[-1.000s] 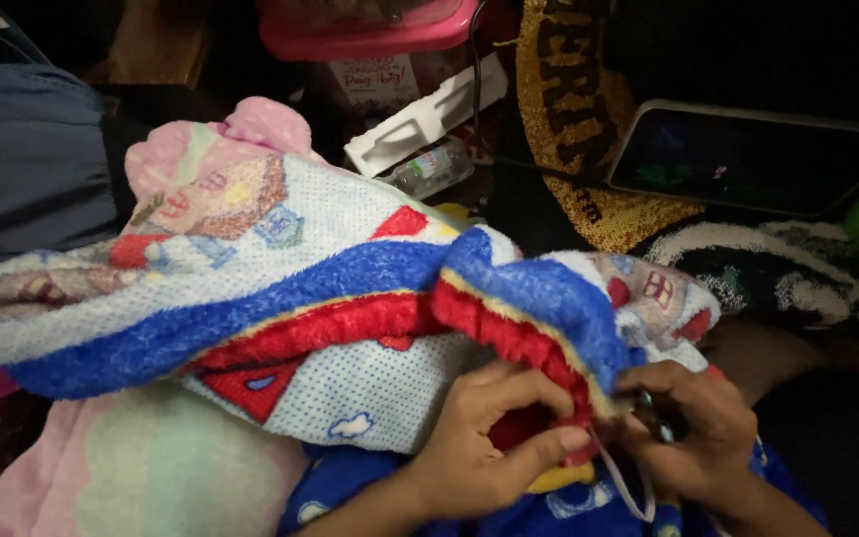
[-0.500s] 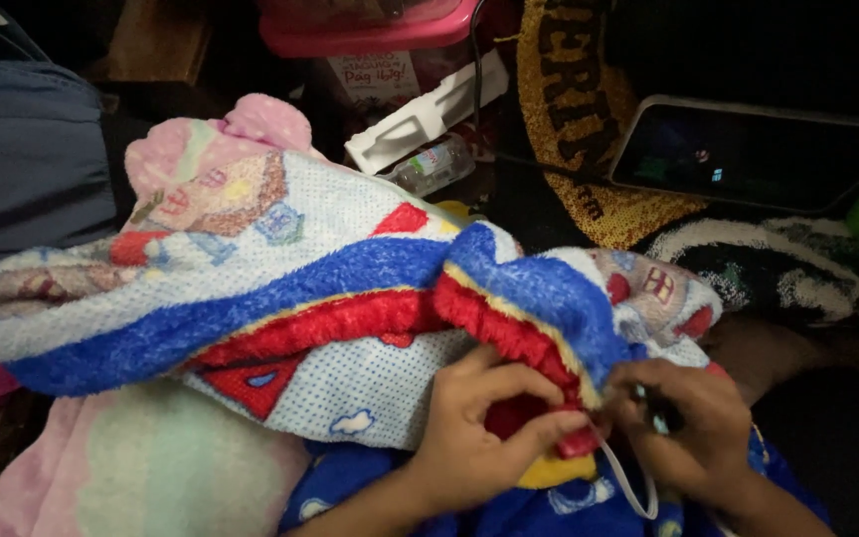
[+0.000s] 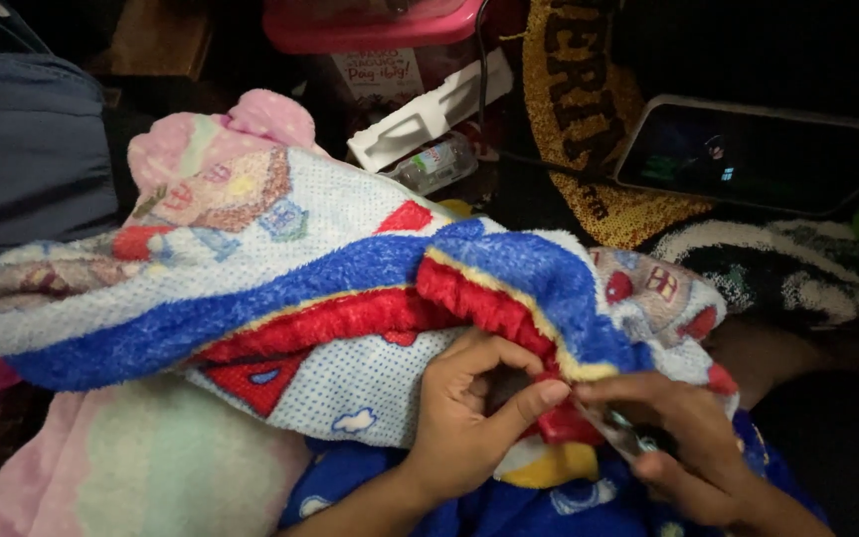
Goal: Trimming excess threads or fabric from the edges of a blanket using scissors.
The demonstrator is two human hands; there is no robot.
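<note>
A fluffy blanket (image 3: 280,268) with blue and red bands and cartoon house prints lies bunched across my lap. My left hand (image 3: 469,423) comes up from below and pinches its red and yellow edge between thumb and forefinger. My right hand (image 3: 693,447) meets it from the right, fingertips touching the same edge. The right hand is closed around a small shiny dark tool (image 3: 623,435); I cannot tell what kind. Most of the tool is hidden by the fingers.
A pastel pink and green blanket (image 3: 141,467) lies at lower left. Behind are a grey bag (image 3: 22,149), a pink-lidded box (image 3: 370,25), a white plastic insert (image 3: 429,109), a small bottle (image 3: 436,164), a yellow and black mat (image 3: 579,129), a dark tablet (image 3: 758,154) and a shaggy rug (image 3: 797,273).
My left thumb and forefinger have closed in on the red edge toward my right fingertips. The right hand has shifted slightly; the blanket has hardly moved.
</note>
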